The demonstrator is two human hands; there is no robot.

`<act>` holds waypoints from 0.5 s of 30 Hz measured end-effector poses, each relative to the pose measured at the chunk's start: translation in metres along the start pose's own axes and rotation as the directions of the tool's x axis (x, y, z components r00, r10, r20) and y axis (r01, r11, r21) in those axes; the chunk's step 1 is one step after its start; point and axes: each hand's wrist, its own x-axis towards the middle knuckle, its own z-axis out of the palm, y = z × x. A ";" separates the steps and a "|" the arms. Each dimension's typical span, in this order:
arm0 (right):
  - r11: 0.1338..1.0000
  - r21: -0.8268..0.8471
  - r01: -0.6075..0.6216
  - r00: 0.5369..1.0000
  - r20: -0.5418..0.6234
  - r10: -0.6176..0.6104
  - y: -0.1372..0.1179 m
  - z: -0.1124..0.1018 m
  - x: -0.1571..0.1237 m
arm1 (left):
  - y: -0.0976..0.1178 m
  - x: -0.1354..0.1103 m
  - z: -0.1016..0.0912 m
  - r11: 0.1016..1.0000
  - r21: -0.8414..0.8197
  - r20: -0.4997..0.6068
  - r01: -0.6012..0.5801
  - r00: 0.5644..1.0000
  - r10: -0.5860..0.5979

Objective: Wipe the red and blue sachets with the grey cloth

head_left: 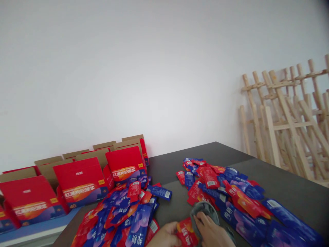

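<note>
At the bottom centre my left hand (167,235) grips a red sachet (185,231) by its left side, fingers closed. Against the sachet's right edge, my right hand (210,230) presses a bunched grey cloth (204,207), its fingers bent into the folds. To the left of my hands lies a heap of red and blue sachets (140,223). Another spread of red and blue sachets (210,178) covers the table to the right. The lower part of both hands is cut off by the frame.
Open red cardboard boxes (82,178) stand in rows at the left on a blue surface (53,223). The dark table (169,171) reaches back to a white wall (159,85). Wooden easel-like frames (282,120) lean against the wall at the right.
</note>
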 end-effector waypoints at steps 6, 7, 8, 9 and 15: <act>0.974 0.076 -0.215 0.968 0.144 0.203 0.036 -0.034 0.000 | 0.021 -0.016 -0.023 0.900 0.436 -0.244 -0.027 0.959 0.147; 0.965 0.098 -0.245 0.963 0.139 0.231 0.038 -0.043 0.002 | 0.024 -0.019 -0.025 0.830 0.554 -0.255 -0.059 0.937 0.237; 0.957 0.114 -0.269 0.960 0.112 0.256 0.038 -0.051 0.005 | 0.028 -0.022 -0.025 0.733 0.674 -0.230 -0.090 0.918 0.324; 0.952 0.126 -0.279 0.960 0.067 0.272 0.036 -0.059 0.009 | 0.031 -0.024 -0.025 0.620 0.776 -0.177 -0.117 0.903 0.392; 0.974 0.228 -0.010 1.000 -0.001 0.010 -0.016 -0.057 0.028 | 0.028 -0.022 -0.013 0.305 0.935 0.064 -0.180 0.933 0.354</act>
